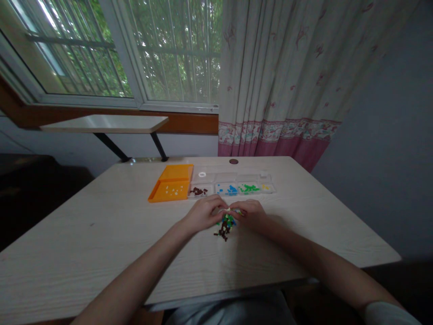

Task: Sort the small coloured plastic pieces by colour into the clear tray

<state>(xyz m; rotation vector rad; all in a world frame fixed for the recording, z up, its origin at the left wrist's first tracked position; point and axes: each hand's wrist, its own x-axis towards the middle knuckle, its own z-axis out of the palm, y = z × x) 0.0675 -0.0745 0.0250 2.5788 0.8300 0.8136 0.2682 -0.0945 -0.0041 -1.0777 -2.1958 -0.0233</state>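
Observation:
Above the middle of the table, my left hand (205, 213) and my right hand (251, 213) come together with fingers pinched closed. A tiny pale piece (229, 209) shows where the fingertips meet; which hand grips it is hard to tell. Right below the fingers is a cluster of small plastic pieces (224, 229), green and blue at the top, brown at the bottom. The fingers partly hide it, and I cannot tell whether its pieces are joined or loose.
An open orange case (169, 173) with small white pieces lies beyond my left hand. Beside it, a clear compartment tray (211, 188) holds brown, blue, green and yellow pieces. A raised shelf (111, 123) stands at the back left of the table (135, 253), below a window.

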